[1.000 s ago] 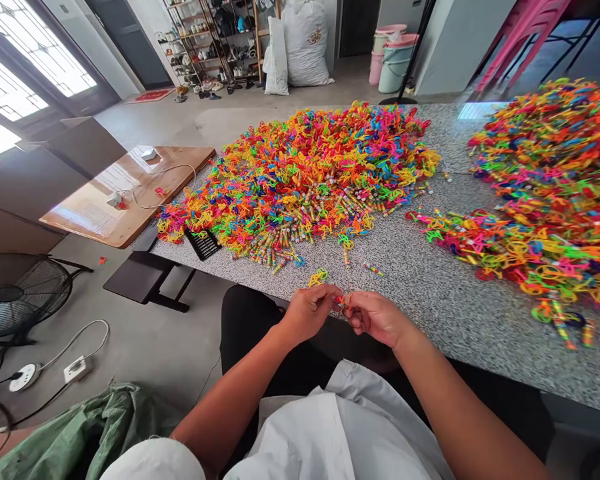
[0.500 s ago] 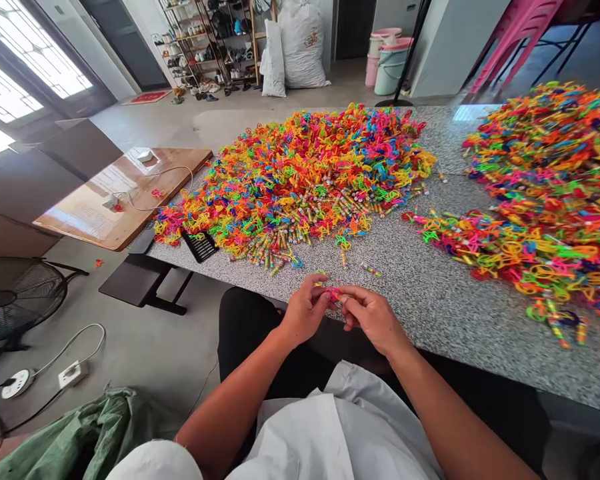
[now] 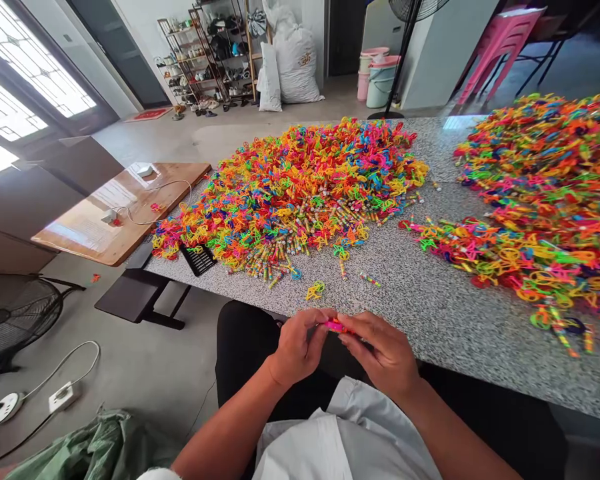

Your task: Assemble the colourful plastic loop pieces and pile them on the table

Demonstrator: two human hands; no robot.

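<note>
Close to the table's near edge, my left hand [image 3: 301,343] and my right hand [image 3: 383,347] meet, both pinching one small pink and orange plastic piece [image 3: 336,326]. Fingers cover much of it, so its full shape is hidden. Just beyond my hands a yellow-green looped plastic piece [image 3: 315,290] lies on the speckled stone table [image 3: 405,287]. A short striped tube [image 3: 370,279] rests to the right of it. Farther back spreads a large heap of colourful plastic pieces [image 3: 300,173], with many striped tubes [image 3: 275,257] along its front.
A second colourful heap [image 3: 545,200] covers the table's right side. At the left end of the table lies a black slotted tray [image 3: 199,259]. A wooden table [image 3: 125,213] and a floor fan [image 3: 15,320] stand on the left. White sacks [image 3: 295,67] stand against the back wall.
Both hands have come nearer to me with the pink and orange piece between them. The yellow-green piece now shows on the table beyond them. The camera view has shifted slightly.
</note>
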